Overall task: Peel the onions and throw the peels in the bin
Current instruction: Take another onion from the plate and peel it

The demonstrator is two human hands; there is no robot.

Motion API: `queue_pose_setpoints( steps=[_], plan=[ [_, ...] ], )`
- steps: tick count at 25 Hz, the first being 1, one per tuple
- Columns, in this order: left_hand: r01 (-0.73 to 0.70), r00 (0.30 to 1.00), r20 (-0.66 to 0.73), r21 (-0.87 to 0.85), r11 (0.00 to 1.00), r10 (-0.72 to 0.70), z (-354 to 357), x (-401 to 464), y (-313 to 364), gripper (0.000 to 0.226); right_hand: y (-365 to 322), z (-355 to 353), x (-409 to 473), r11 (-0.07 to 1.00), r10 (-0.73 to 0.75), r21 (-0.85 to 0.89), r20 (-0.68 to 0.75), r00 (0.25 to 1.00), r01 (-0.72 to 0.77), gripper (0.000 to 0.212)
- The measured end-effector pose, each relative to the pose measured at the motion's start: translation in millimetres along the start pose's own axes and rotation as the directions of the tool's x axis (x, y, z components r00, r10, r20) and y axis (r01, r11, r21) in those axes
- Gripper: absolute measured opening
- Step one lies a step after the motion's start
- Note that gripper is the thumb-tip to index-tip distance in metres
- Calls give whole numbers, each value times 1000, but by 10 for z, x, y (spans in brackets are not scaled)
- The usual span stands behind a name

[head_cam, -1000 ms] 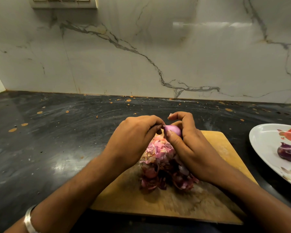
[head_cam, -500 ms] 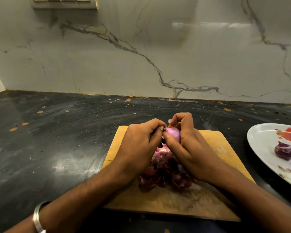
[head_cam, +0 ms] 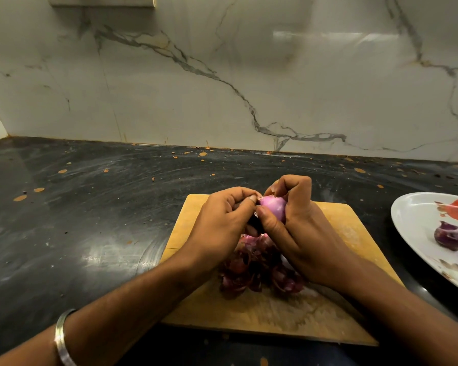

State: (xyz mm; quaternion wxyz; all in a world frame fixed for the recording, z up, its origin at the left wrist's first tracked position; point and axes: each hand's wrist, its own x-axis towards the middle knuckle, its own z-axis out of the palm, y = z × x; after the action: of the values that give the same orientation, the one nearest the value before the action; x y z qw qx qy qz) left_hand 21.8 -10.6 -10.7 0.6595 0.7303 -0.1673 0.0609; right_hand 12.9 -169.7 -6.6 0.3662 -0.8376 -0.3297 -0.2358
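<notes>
A small pink onion (head_cam: 273, 207) is held above the wooden cutting board (head_cam: 339, 233). My right hand (head_cam: 299, 233) grips it with fingers curled over its top and thumb under it. My left hand (head_cam: 222, 223) pinches at the onion's left tip with thumb and fingertips. Under both hands a heap of purple and pink peels (head_cam: 251, 273) lies on the board. No bin is in view.
A white plate (head_cam: 413, 228) at the right edge carries a dark purple onion (head_cam: 451, 236). The black countertop (head_cam: 90, 220) stretches left and back to a marble wall (head_cam: 222, 88). A steel bangle (head_cam: 62, 336) sits on my left wrist.
Both hands have lifted slightly toward the wall with the onion. More of the onion's smooth pink surface shows. My left fingers have shifted on its tip.
</notes>
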Motion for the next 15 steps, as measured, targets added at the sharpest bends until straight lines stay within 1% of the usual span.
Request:
queue_pose_setpoints(
  steps=[3, 5, 6, 7, 8, 9, 10, 11, 12, 13, 14, 15],
  plan=[
    [90, 995, 55, -169, 981, -82, 29, -9, 18, 28, -6, 2, 10, 999, -23, -34, -22, 1000, 22, 25],
    [192, 980, 111, -314, 930, -165, 48, 3, 55, 34, -12, 26, -1, 999, -28, -32, -39, 999, 27, 26],
    [227, 973, 119, -366, 903, -196, 54, 7, 69, 35, -17, 36, -6, 1000, -22, -19, -40, 999, 22, 26],
    [236, 972, 98, -370, 899, -215, 40, 18, 69, 33, -20, 42, -5, 1000, -12, 7, -44, 999, 12, 26],
    [224, 975, 56, -315, 922, -217, 17, 34, 69, 29, -10, 35, 6, 999, 1, 36, -60, 998, 1, 26],
    [195, 980, 6, -207, 959, -198, -7, 50, 56, 26, 10, 13, 17, 998, 15, 60, -79, 997, -11, 26],
    [148, 988, -37, -48, 988, -150, -39, 65, 37, 27, 36, -15, 28, 996, 39, 80, -89, 995, -32, 27],
    [96, 995, -52, 125, 987, -91, -74, 78, 15, 33, 63, -43, 35, 992, 72, 106, -87, 994, -63, 28],
    [58, 998, -41, 274, 960, -49, -111, 90, 8, 39, 85, -65, 41, 985, 107, 141, -79, 991, -95, 28],
    [30, 1000, -11, 376, 926, -28, -142, 99, 4, 43, 105, -77, 43, 976, 139, 180, -66, 988, -126, 28],
    [-8, 999, 33, 459, 889, -8, -171, 105, 2, 42, 121, -82, 37, 964, 166, 218, -51, 985, -151, 26],
    [-61, 996, 83, 526, 848, 20, -200, 109, 15, 33, 133, -80, 34, 953, 183, 252, -39, 982, -168, 24]
  ],
)
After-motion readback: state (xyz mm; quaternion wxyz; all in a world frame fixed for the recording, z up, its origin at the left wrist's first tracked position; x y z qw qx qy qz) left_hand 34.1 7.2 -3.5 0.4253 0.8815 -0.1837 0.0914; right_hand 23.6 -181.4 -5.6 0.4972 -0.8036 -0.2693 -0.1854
